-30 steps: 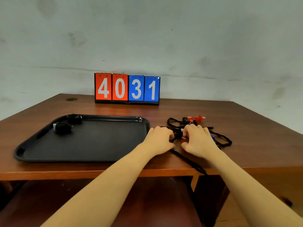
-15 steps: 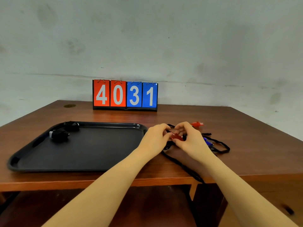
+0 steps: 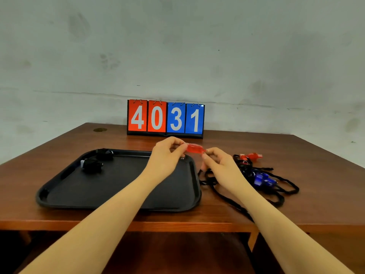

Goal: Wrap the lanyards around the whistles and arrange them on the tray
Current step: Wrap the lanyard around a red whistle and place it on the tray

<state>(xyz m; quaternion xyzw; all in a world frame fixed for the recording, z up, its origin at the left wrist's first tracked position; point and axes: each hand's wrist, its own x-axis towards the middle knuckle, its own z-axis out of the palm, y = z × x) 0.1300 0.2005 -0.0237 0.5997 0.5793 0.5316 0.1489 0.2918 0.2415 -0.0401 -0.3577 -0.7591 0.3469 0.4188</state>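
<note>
Both hands are up over the tray's (image 3: 59,191) far right corner, pinching a red whistle (image 3: 194,149) between them: left hand (image 3: 165,155) on one end, right hand (image 3: 217,162) on the other. Its black lanyard (image 3: 227,200) trails down onto the table (image 3: 316,194). Two wrapped whistles (image 3: 92,164) sit in the tray's far left corner.

scoreboard (image 3: 166,118): at table's far edge, upright against wall, reads 4 0 3 1, two red cards then two blue | table (image 3: 296,204): brown wood | round hole (image 3: 100,129): far-left corner | wall (image 3: 177,46): grey, stained
</note>
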